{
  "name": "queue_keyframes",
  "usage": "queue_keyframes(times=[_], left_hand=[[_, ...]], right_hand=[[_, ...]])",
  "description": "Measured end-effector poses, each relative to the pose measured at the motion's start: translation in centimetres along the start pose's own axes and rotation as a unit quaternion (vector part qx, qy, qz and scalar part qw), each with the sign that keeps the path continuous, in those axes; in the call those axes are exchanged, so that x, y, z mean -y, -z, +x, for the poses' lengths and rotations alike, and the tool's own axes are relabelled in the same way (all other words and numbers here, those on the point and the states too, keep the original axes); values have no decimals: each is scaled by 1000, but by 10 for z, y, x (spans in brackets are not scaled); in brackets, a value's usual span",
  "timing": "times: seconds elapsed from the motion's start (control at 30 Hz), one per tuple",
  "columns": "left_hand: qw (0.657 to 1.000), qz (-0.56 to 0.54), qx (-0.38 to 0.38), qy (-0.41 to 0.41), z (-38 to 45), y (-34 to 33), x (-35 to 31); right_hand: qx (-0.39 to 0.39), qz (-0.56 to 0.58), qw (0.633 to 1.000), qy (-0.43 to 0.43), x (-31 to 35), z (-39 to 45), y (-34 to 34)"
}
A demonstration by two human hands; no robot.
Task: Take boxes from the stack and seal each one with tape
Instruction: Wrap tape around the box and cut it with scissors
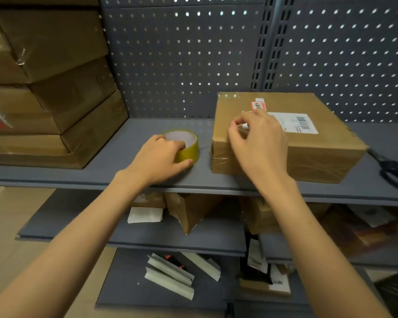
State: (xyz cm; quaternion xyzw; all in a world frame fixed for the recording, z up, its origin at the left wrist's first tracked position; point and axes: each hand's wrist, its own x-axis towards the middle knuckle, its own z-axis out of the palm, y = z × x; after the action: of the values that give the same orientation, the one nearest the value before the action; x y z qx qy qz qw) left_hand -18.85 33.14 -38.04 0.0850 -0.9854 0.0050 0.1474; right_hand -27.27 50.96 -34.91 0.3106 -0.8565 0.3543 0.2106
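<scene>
Taking the tape roll (186,145) as the landmark: far to its left, a stack of brown cardboard boxes (53,88) sits on the same grey shelf (133,173), piled several high against the left edge of view; the roll itself lies flat on the shelf, yellowish with a white core, and the left hand (161,157) grips it, fingers hooked into the core and thumb pressed along the outer band; just to the right of the roll, apart from it by a narrow strip of shelf, stands a single brown box (308,154) with clear tape on its near-left corner, a red-edged sticker and a white barcode label (296,123) on top; the right hand (260,143) rests on that box's near-left top edge, thumb and forefinger pinched together at a strip of tape, though what exactly they hold is too small to tell; farther right of the roll, beyond the box, black scissors (393,171) lie on the shelf; behind everything rises a grey pegboard wall (193,53).
</scene>
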Motion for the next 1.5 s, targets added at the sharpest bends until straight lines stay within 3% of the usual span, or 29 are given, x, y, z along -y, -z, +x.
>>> queue_keyframes(times=[0.17,0.3,0.43,0.57,0.67,0.93,1.3,1.5], left_hand=[[993,-117,-14,10,5,4,7],[968,-205,-142,1,16,40,5],[931,-320,-172,-19,25,79,-24],[900,-399,-172,-41,30,85,-68],[895,-407,-175,-40,36,83,-98],[893,-409,-185,-31,54,79,-179],[937,-306,-166,-32,60,69,-251],[944,-291,-146,-47,66,72,-262]], right_hand=[[7,-5,1000,-10,-7,-2,1],[-11,39,999,-6,-14,-1,8],[-10,154,988,4,-20,7,24],[-42,310,950,6,-28,18,49],[-57,360,931,31,-41,20,70],[-56,353,931,75,-103,30,119],[-13,399,916,48,-177,19,151],[-27,371,927,47,-194,19,152]])
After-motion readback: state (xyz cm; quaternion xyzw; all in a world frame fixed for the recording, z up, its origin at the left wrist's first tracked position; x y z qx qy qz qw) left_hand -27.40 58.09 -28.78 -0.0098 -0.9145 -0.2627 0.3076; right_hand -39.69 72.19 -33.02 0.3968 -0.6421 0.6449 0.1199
